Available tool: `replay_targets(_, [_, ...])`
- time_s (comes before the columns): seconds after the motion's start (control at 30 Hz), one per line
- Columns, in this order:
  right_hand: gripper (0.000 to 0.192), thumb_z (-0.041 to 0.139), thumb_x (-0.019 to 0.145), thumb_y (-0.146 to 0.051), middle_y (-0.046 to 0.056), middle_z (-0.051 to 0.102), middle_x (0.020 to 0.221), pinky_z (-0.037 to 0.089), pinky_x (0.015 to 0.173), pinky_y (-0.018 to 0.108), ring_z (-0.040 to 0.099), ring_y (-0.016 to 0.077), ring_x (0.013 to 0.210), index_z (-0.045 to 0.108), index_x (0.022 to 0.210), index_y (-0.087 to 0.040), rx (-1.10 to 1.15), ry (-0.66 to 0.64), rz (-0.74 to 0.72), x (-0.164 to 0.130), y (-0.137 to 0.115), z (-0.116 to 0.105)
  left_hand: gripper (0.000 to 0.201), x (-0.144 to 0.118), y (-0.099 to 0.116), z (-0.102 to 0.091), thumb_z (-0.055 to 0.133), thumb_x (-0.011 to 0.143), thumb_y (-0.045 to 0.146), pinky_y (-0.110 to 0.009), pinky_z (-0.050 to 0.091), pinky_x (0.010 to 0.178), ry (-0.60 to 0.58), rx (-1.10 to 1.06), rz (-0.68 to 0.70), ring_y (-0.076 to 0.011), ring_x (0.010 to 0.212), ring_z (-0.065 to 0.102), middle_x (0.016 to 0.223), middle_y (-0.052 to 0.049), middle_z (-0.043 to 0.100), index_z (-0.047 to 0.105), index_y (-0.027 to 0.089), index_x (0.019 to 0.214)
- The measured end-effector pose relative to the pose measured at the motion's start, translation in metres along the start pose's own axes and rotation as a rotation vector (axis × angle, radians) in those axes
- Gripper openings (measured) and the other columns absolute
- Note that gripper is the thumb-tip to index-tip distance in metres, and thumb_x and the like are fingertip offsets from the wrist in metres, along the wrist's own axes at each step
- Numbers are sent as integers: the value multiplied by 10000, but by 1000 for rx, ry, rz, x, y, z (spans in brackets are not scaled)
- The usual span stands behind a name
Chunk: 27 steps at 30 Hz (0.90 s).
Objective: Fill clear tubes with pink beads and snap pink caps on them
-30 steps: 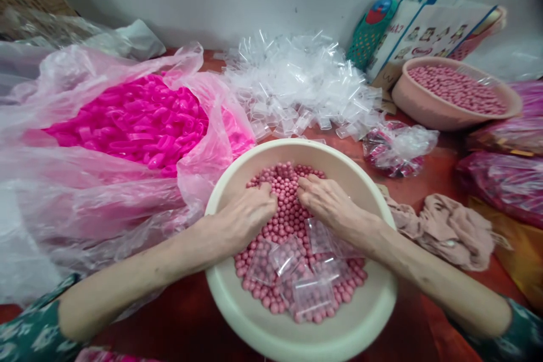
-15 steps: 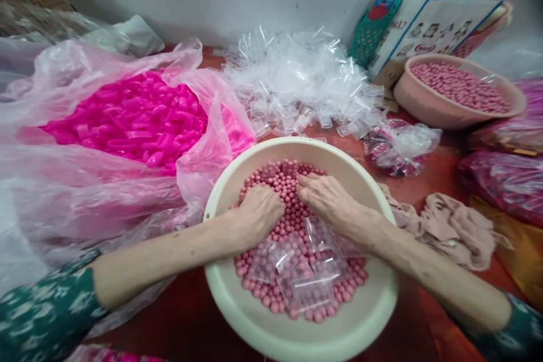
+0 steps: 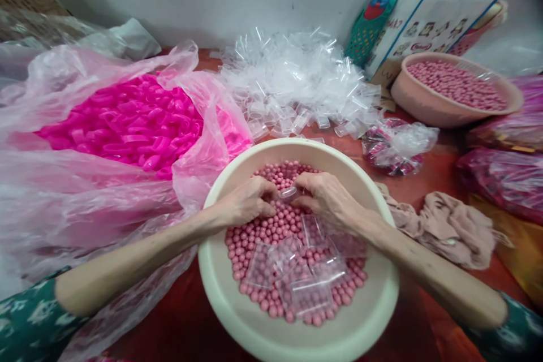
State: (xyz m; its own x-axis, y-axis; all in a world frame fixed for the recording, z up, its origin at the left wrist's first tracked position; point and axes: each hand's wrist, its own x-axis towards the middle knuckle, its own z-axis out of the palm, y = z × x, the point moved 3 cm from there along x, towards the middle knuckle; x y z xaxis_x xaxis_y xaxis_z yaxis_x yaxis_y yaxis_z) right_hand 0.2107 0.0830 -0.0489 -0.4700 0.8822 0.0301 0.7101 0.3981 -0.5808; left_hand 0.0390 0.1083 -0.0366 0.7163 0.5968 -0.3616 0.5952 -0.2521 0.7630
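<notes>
Both of my hands are over a cream basin [image 3: 212, 294] of small pink beads [image 3: 280, 226]. Between my fingertips, above the beads, is a small clear plastic sleeve [image 3: 289, 192]. My right hand [image 3: 326, 199] pinches its right end. The fingers of my left hand [image 3: 248, 202] are bent round its left end, partly hiding it. Several flat clear plastic sleeves [image 3: 311, 296] lie on the beads in the near half of the basin, below my hands.
An open pink plastic bag [image 3: 186, 175] of bright pink plastic pieces [image 3: 139, 119] lies left. Behind the basin is a heap of clear plastic sleeves [image 3: 292, 73]. To the right are a pink bowl [image 3: 441, 110] of beads, a tied clear bag [image 3: 396, 144] and a crumpled cloth [image 3: 453, 229].
My hands have lifted a little out of the beads, and the fingers have opened from a closed bunch. A clear sleeve now shows between them. My left forearm has shifted left.
</notes>
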Motion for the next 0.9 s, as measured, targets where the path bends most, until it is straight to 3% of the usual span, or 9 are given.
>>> replay_targets(0.17, [182,559,840,-252,-28,499,643,300,572,250,432,111,594,504,690,-165,-12,-3,30,7,-7,-7,158,-5,4,-3,507,726,194,-235,384,609,-17,-120,-35,-133,667,513,717,7,567,605,123,828])
replay_targets(0.33, [89,478,872,-226,31,576,819,381,691,287,515,164,766,549,864,-172,-55,10,-10,-13,-2,-12,132,-12,7,-4,497,750,199,-242,386,606,-10,-141,-65,-143,663,526,711,-3,565,575,128,829])
replay_targets(0.4, [244,403,870,-134,92,573,1072,396,819,343,507,216,1002,521,1079,-179,-175,43,-97,-26,-6,-16,88,-18,8,-4,464,781,197,-258,355,594,72,7,-55,-147,646,492,688,-4,525,533,144,771])
replay_targets(0.47, [416,362,826,-40,152,493,1255,380,905,423,413,278,1183,462,1214,-150,-407,60,-181,-35,-15,-17,137,-23,10,-3,401,805,154,-286,322,599,165,265,-23,-154,630,432,659,-12,460,458,159,681])
replay_targets(0.53, [434,375,767,8,236,478,1258,394,883,494,400,360,1189,509,1173,-65,-652,17,-192,-37,-24,-13,201,-25,13,1,343,801,92,-308,307,612,187,442,18,-157,614,380,635,-15,405,380,177,623])
replay_targets(0.6, [370,396,729,32,286,524,1168,423,821,513,465,399,1098,584,1045,-14,-760,-66,-172,-31,-33,-5,210,-23,15,7,322,796,61,-314,319,643,132,436,59,-158,630,374,654,-21,410,358,183,628])
replay_targets(0.77, [286,389,809,-1,178,618,1009,465,785,406,559,273,934,616,956,-93,-644,-156,-247,-19,-36,8,174,-4,11,11,331,805,75,-312,319,722,101,333,134,-165,721,386,747,-25,427,333,189,673])
replay_targets(0.9, [270,372,874,-59,158,575,1111,414,867,374,507,224,1026,556,1068,-101,-340,-72,-279,-21,-12,6,151,5,0,6,425,734,92,-295,277,619,97,204,69,-144,636,363,665,13,402,343,185,647])
